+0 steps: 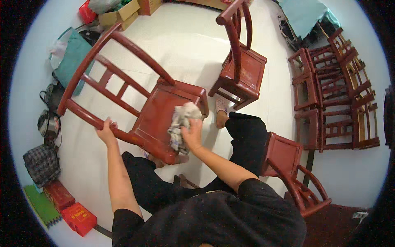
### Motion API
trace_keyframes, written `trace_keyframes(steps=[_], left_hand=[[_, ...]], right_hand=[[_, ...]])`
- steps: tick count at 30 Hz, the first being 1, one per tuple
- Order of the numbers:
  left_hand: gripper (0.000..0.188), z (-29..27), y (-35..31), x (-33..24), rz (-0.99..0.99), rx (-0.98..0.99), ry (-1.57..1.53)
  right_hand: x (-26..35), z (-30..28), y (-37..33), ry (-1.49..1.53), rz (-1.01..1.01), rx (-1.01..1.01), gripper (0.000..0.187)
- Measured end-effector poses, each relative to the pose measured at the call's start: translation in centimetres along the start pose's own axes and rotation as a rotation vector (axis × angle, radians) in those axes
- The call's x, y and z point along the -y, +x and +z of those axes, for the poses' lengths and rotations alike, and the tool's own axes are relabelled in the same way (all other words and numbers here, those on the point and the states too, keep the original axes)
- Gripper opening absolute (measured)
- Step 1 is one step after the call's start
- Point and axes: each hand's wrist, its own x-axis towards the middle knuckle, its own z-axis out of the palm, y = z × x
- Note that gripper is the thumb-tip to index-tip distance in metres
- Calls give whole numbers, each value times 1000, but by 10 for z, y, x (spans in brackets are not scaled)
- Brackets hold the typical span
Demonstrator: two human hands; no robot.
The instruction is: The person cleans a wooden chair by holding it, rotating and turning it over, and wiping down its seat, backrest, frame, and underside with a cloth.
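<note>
A reddish-brown wooden chair (158, 108) is tilted in front of me, its back toward the left and its seat facing up. My left hand (107, 131) is wrapped round the near post of the chair back. A crumpled grey-white cloth (181, 123) lies against the right front part of the seat, bunched under my right hand (192, 135). The fingers of that hand are partly buried in the folds. The chair's legs are mostly hidden beneath the seat.
A second small chair (242, 74) stands ahead, slightly right. Another chair (284, 154) is by my right leg. Several chairs are stacked (329, 90) along the right wall. Bags, including a teal one (72, 61), a cardboard box (119, 16) and a red bag (79, 219) line the left wall.
</note>
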Motion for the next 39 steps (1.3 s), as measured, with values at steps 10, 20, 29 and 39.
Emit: trace_keyframes(steps=[10,20,29,39], left_hand=[[15,-24,79,34,-123,-217,2],[12,-38,67,58,-299,-374,16],[11,-62,87,67,-338,-341,-21],[11,-46,71,59,-299,-328,0]], right_hand=[[8,54,58,337,-251,67,37],[-8,92,122,322,114,-37,43],[5,23,-22,463,-47,368,37],[-28,68,144,214,21,-145,36]])
